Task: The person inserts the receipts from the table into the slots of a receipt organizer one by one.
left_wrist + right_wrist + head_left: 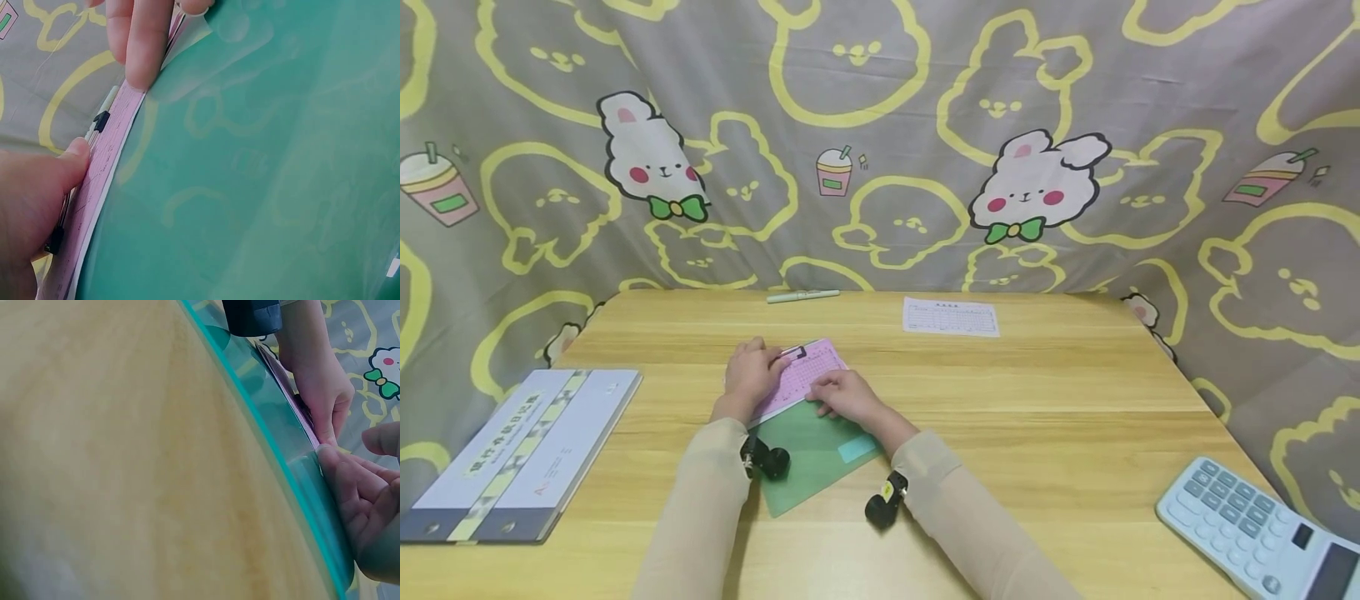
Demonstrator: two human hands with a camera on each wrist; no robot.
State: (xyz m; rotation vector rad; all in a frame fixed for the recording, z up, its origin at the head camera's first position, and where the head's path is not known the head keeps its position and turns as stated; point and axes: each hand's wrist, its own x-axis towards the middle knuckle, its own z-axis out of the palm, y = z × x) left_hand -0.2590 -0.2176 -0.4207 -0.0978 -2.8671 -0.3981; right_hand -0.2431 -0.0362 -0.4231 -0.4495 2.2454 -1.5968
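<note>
A pink printed form (805, 375) with a grid lies on a green translucent plastic folder (797, 458), with white paper edges beneath it. A metal clip with black ends (795, 352) crosses the form's far edge. My left hand (749, 377) holds the clip edge, its thumb pressed by the wire bar in the left wrist view; its other fingers are mostly hidden. With thumb and fingers, my right hand (850, 396) pinches the form's near edge. In the right wrist view the fingertips of both hands almost meet at the paper's edge.
A thick ledger book (512, 450) lies at the left, a light blue calculator (1247, 525) at the right front. Farther back are a pale green pen (802, 296) and a white printed slip (951, 317). A patterned curtain (880, 150) hangs behind the wooden table (1052, 433).
</note>
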